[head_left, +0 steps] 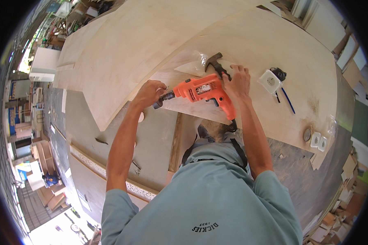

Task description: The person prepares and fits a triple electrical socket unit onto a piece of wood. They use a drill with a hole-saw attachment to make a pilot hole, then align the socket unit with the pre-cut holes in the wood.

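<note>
An orange power drill (pixel 204 90) lies on its side on the pale plywood sheets, its black chuck (pixel 164 99) toward the left and its handle toward me. My left hand (pixel 149 94) is beside the chuck with its fingers curled together; whatever they may pinch is too small to make out. Just right of the drill's rear end, my right hand (pixel 238 83) has its thumb apart from its bent fingers and grips nothing that I can see. A claw hammer (pixel 217 65) rests behind the drill, its handle end close to my right thumb.
To the right lie a white square plastic box (pixel 270 81), a black bundle (pixel 279 74), a blue pen (pixel 288 100) and two small white pieces (pixel 319 141). Clear plastic film (pixel 199 60) is near the hammer. A grey board (pixel 151 134) sits lower left. Wood offcuts crowd the far right.
</note>
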